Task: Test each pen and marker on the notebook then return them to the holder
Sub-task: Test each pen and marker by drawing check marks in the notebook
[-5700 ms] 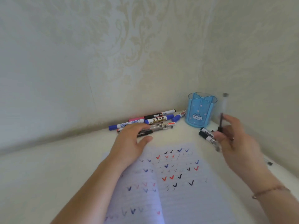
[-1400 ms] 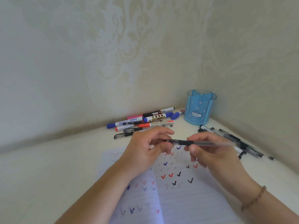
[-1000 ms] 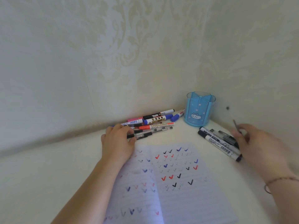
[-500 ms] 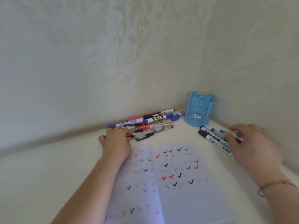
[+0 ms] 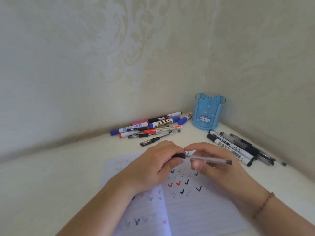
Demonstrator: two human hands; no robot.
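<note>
1. Head view: the left hand (image 5: 153, 169) is pinching the black cap end of a clear pen (image 5: 202, 158), and the right hand (image 5: 214, 165) is pinching its barrel; the pen is lying level above the open notebook (image 5: 187, 210).
2. The blue holder (image 5: 208, 114) is standing in the worktop (image 5: 51, 184) corner.
3. A pile of markers (image 5: 153, 127) is lying left of the holder, and black pens (image 5: 238, 148) are lying on its right.

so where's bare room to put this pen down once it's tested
Bare table lies left of the notebook, below the left pile. A small gap sits between that pile and the right pile, in front of the holder. Both piles are crowded; hands cover the notebook's top.
</note>
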